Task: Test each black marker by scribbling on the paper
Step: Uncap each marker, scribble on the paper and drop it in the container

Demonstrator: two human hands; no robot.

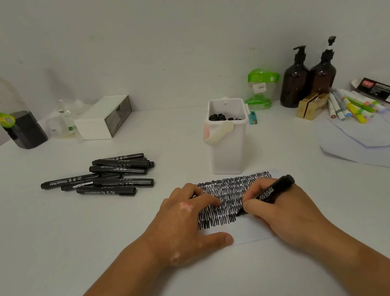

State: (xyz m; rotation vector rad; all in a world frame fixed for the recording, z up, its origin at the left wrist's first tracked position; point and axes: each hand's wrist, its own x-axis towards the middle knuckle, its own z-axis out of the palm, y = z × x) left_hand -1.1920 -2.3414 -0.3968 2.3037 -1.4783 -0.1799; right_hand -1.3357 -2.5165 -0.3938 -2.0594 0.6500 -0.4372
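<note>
Right grip [287, 210] is closed around a black marker [272, 192], pinched pen-style between thumb and fingers, with the tip down on the paper [251, 233] at the right end of the lowest scribble row. Left grip [186, 225] isn't holding anything. It's open, with the fingers laid flat on the left side of the sheet, pinning it down.

The paper sits toward the near edge of the worktop [77, 236], roughly centred. It's pretty full already: row on row of tight black zigzags [229, 192] fill it from the far edge down, and only a blank strip is left along the near edge. The bottom row stops partway across, so I'd say this marker's test is mid-stroke.

How far along? There's a loose pile of markers [109, 175] left of centre, all capped as far as I can see. I can't tell whether that's the done pile or the to-do pile. Just behind the paper there's a white tub [228, 148] with dark round things [222, 117] poking up inside. Could be marker ends or caps, too small to call.

Going by the number of rows, I'd guess a good chunk are tested. If the pile is the untested lot, the blank strip won't be enough.
</note>
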